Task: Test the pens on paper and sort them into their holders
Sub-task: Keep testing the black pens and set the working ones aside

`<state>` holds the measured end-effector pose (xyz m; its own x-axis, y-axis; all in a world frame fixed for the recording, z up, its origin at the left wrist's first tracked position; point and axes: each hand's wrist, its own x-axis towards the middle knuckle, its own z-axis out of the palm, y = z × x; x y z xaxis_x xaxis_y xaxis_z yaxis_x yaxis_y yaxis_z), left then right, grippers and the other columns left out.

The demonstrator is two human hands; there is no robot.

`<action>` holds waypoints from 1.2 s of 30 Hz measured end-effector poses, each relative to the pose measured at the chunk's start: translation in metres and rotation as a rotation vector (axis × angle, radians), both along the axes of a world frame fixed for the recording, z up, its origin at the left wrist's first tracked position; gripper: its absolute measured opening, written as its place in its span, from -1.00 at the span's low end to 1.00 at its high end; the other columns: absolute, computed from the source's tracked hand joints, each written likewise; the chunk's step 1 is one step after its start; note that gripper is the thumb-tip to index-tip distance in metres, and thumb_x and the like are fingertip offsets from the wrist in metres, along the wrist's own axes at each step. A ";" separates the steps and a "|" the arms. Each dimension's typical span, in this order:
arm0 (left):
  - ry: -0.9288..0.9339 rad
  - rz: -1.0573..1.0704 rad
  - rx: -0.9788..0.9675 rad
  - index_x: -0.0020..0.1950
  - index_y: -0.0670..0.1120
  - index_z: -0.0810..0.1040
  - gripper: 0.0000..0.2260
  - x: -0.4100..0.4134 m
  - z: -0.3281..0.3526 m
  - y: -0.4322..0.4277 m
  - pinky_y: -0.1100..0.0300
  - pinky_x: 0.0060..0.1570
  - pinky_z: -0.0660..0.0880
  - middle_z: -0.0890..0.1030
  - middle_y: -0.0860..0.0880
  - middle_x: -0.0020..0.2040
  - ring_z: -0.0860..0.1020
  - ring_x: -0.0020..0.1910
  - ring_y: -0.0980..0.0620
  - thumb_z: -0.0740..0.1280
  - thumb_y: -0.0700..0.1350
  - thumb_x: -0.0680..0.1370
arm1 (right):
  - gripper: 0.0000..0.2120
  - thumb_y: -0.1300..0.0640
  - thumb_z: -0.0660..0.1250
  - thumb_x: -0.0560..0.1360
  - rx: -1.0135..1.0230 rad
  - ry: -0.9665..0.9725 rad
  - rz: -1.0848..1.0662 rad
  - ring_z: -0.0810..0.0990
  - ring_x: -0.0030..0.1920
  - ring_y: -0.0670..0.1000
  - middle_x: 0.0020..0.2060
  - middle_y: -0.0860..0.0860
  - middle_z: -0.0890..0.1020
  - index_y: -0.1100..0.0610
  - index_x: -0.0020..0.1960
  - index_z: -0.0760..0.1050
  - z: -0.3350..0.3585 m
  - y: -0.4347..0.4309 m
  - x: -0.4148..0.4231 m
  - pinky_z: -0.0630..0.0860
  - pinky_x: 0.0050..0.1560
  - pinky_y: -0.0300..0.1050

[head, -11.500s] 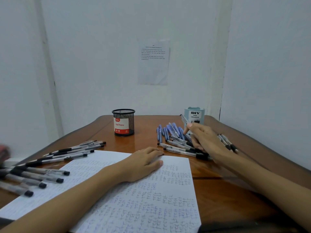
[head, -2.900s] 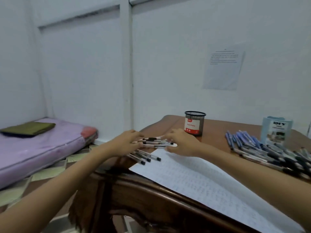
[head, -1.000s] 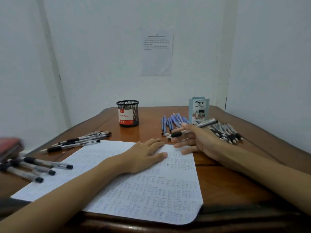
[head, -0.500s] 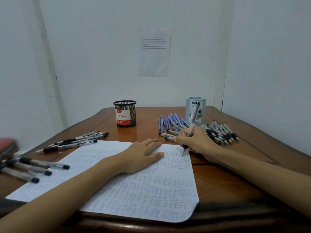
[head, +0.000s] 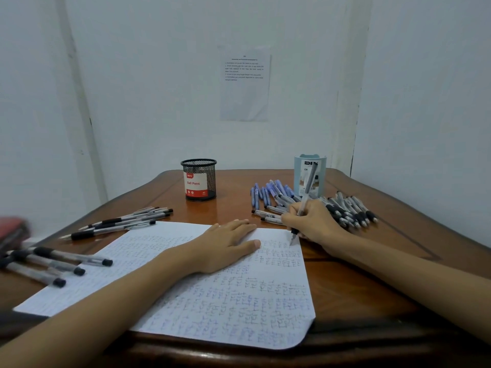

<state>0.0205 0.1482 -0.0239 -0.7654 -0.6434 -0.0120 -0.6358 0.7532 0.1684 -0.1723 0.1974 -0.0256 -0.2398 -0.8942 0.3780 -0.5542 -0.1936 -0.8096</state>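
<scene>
A white sheet of paper (head: 225,309) covered in small scribbles lies on the wooden table. My left hand (head: 225,244) rests flat on it, fingers straight. My right hand (head: 312,225) grips a grey pen (head: 305,193) upright, its tip touching the paper's top right corner. A black mesh holder (head: 199,179) labelled "Ball Pens" stands at the back centre. A pale blue holder (head: 320,168) stands at the back right. Blue pens (head: 268,193) and black-grip pens (head: 350,211) lie in front of it.
Several black-grip pens (head: 119,221) lie at the left of the paper, with more pens (head: 53,261) at the table's left edge. A blurred red object (head: 13,229) sits at far left. A printed notice (head: 244,83) hangs on the wall.
My right hand picked a pen from the right pile, turned it upright and brought its tip down onto the paper's top right corner. My left hand stayed flat on the paper.
</scene>
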 end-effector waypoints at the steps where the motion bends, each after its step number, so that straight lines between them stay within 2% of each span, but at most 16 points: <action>1: -0.002 0.001 -0.001 0.54 0.05 0.01 -0.48 0.000 0.000 0.000 0.05 0.46 -0.05 0.02 0.07 0.55 0.03 0.50 0.09 -0.05 0.18 0.61 | -0.63 0.31 0.33 0.46 -0.002 0.006 0.001 0.38 -0.60 -0.22 -0.54 0.03 0.42 0.16 -0.48 0.34 0.000 0.000 0.000 0.34 -0.48 -0.43; 4: -0.004 0.001 -0.001 0.54 0.05 0.01 -0.48 0.000 0.000 0.001 0.06 0.45 -0.04 0.03 0.07 0.54 0.05 0.50 0.08 -0.05 0.17 0.61 | -0.62 0.33 0.32 0.46 0.004 -0.011 0.019 0.40 -0.60 -0.22 -0.55 0.01 0.42 0.16 -0.49 0.33 0.001 0.001 0.002 0.33 -0.52 -0.46; 13: -0.004 -0.003 -0.008 0.54 0.05 0.01 -0.48 0.000 -0.001 -0.001 0.06 0.46 -0.04 0.03 0.06 0.55 0.04 0.50 0.08 -0.05 0.18 0.61 | -0.61 0.33 0.29 0.46 -0.038 0.026 -0.013 0.39 -0.45 -0.09 -0.54 0.03 0.37 0.15 -0.50 0.30 0.001 -0.001 0.001 0.36 -0.30 -0.29; 17: 0.002 -0.007 -0.018 0.54 0.03 0.02 -0.49 -0.001 -0.001 -0.001 0.10 0.43 -0.03 0.04 0.05 0.55 0.05 0.50 0.08 -0.05 0.16 0.62 | -0.62 0.31 0.30 0.48 -0.032 0.009 0.004 0.36 -0.56 -0.19 -0.56 0.01 0.38 0.15 -0.48 0.31 0.001 -0.002 0.000 0.34 -0.43 -0.40; 21: 0.007 -0.011 -0.021 0.54 0.02 0.04 -0.49 0.000 0.000 0.000 0.11 0.42 -0.02 0.04 0.04 0.54 0.05 0.50 0.07 -0.04 0.15 0.62 | -0.63 0.33 0.27 0.47 -0.061 0.044 -0.003 0.34 -0.46 -0.09 -0.54 0.04 0.34 0.15 -0.47 0.28 0.000 -0.003 -0.001 0.30 -0.31 -0.34; 26: 0.005 -0.015 -0.018 0.54 0.02 0.04 -0.49 -0.001 0.000 0.001 0.10 0.44 -0.02 0.05 0.04 0.54 0.06 0.49 0.08 -0.04 0.15 0.62 | -0.62 0.31 0.28 0.48 -0.096 0.083 0.000 0.36 -0.46 -0.11 -0.54 0.00 0.37 0.15 -0.48 0.31 0.000 -0.002 0.000 0.35 -0.31 -0.31; 28: 0.007 -0.013 -0.016 0.54 0.02 0.04 -0.49 0.000 0.000 0.000 0.08 0.44 -0.02 0.05 0.05 0.54 0.06 0.49 0.08 -0.04 0.16 0.62 | -0.63 0.25 0.32 0.49 -0.132 0.114 0.010 0.38 -0.46 -0.12 -0.54 0.01 0.40 0.17 -0.46 0.32 0.000 -0.001 0.001 0.39 -0.27 -0.33; 30: 0.007 -0.015 -0.018 0.54 0.03 0.04 -0.49 0.000 -0.001 0.000 0.08 0.44 -0.01 0.05 0.05 0.54 0.06 0.49 0.07 -0.04 0.16 0.62 | -0.61 0.03 0.34 0.47 -0.140 0.042 0.054 0.38 -0.51 -0.17 -0.55 -0.04 0.41 0.17 -0.43 0.34 0.002 0.002 0.003 0.39 -0.33 -0.40; 32: 0.005 -0.014 -0.018 0.54 0.03 0.03 -0.49 0.000 -0.001 -0.001 0.08 0.44 -0.02 0.04 0.05 0.55 0.05 0.50 0.07 -0.04 0.16 0.62 | -0.52 -0.17 0.18 0.45 -0.110 -0.084 0.058 0.36 -0.56 -0.20 -0.58 -0.06 0.42 0.16 -0.47 0.36 0.009 0.006 0.006 0.36 -0.41 -0.36; 34: 0.003 -0.011 -0.017 0.54 0.03 0.02 -0.49 0.000 -0.001 -0.001 0.09 0.43 -0.04 0.03 0.05 0.55 0.04 0.50 0.07 -0.05 0.17 0.62 | -0.40 -0.21 0.00 0.52 -0.079 -0.154 -0.012 0.37 -0.56 -0.19 -0.61 -0.08 0.44 0.13 -0.53 0.38 0.016 0.007 0.005 0.31 -0.41 -0.30; 36: 0.001 -0.013 -0.018 0.54 0.03 0.01 -0.49 0.000 -0.001 -0.002 0.10 0.43 -0.04 0.03 0.05 0.55 0.04 0.50 0.07 -0.05 0.17 0.62 | -0.44 -0.15 0.02 0.59 -0.097 -0.204 -0.050 0.37 -0.58 -0.18 -0.62 -0.09 0.43 0.14 -0.45 0.40 0.021 0.009 0.001 0.31 -0.47 -0.34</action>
<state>0.0206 0.1467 -0.0251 -0.7740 -0.6332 0.0003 -0.6254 0.7646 0.1554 -0.1716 0.2069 -0.0050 -0.3630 -0.8414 0.4003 -0.3917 -0.2520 -0.8849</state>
